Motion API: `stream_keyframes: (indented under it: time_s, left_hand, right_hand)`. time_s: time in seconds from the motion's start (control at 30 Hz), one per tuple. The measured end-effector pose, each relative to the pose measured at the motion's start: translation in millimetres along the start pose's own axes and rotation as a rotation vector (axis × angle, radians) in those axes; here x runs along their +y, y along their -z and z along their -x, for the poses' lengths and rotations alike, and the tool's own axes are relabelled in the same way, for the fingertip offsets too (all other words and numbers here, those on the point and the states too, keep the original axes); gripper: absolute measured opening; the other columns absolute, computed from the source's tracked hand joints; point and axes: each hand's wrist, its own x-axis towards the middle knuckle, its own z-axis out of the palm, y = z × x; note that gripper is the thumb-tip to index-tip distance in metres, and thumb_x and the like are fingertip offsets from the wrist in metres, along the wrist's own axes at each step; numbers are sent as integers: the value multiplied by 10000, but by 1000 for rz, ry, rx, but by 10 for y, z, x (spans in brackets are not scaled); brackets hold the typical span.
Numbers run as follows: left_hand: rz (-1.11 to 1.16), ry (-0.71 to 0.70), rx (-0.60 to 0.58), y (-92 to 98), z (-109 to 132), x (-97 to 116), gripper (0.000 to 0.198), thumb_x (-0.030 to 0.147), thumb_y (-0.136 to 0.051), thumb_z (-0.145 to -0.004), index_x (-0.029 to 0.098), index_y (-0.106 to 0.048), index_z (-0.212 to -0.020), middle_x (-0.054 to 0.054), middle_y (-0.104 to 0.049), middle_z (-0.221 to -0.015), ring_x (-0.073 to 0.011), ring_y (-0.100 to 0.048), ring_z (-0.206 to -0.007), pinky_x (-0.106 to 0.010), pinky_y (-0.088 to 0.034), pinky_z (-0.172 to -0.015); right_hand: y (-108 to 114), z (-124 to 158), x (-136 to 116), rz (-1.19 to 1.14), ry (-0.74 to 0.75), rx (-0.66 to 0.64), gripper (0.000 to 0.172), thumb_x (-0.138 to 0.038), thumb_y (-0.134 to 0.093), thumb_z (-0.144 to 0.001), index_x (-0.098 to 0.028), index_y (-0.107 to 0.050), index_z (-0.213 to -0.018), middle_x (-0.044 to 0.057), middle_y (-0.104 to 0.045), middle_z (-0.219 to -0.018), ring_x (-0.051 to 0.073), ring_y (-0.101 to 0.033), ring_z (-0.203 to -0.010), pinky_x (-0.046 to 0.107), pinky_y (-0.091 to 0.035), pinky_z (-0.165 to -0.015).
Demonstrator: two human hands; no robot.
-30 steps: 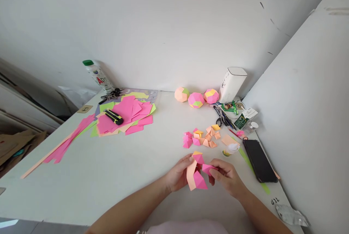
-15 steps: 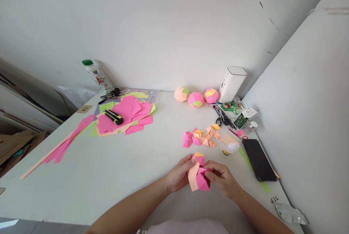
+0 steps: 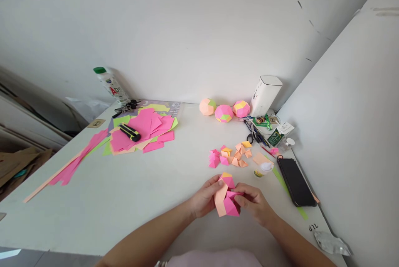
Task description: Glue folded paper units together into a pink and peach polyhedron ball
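One paper shell (image 3: 220, 200) in left hand (image 3: 204, 199), pink piece (image 3: 232, 194) pinched in right hand (image 3: 256, 206) at shell's 3 o'clock — straight, light push likely best.

Folded paper model (image 3: 222, 200), open-sided, held in mid-air.
Peach down the left, pink peaked faces above and below, yellow at the top tip. Small pink folded piece (image 3: 231, 194) at the gap between, perhaps tucked in; join partly hidden.
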Motion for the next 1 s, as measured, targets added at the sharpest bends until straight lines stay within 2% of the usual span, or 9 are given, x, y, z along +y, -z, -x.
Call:
stream_keyframes:
  time_s: [0.27, 0.53, 0.87, 1.0]
  left_hand:
    - [-16, -13, -17, 24, -1, -13, 237, 355, -617, -813, 174, -587, -963, -57, -626, -883, -154, -593, -739, -284, -443, -698]
    - [-81, -16, -7, 11, 2, 0, 259, 358, -624, -809, 176, -562, -983, -36, -614, -806, -137, -581, -702, -269, -442, -682]
    - [-126, -41, -9, 16, 7, -16, 315, 389, -649, -782, 178, -547, -992, -32, -616, -810, -149, -588, -709, -288, -440, -696]
    - [-144, -34, -11, 13, 2, -17, 353, 408, -658, -769, 174, -531, -1000, -32, -617, -818, -151, -593, -712, -293, -444, -691]
  right_hand:
    - [5, 2, 31, -43, -44, 6, 251, -424, -622, -798, -179, -627, -743, -17, -509, -647, 114, -494, -556, 248, -440, -527]
    - [13, -7, 46, -58, -74, 2, 250, -418, -632, -795, -170, -635, -762, -17, -526, -649, 111, -502, -566, 239, -432, -526]
    - [29, -17, 116, -42, -103, -19, 248, -387, -615, -824, -151, -634, -750, -19, -542, -634, 105, -519, -555, 241, -424, -537]
    - [39, -25, 162, -25, -143, -34, 288, -421, -622, -812, -144, -617, -734, -25, -541, -580, 96, -506, -493, 232, -409, -490]
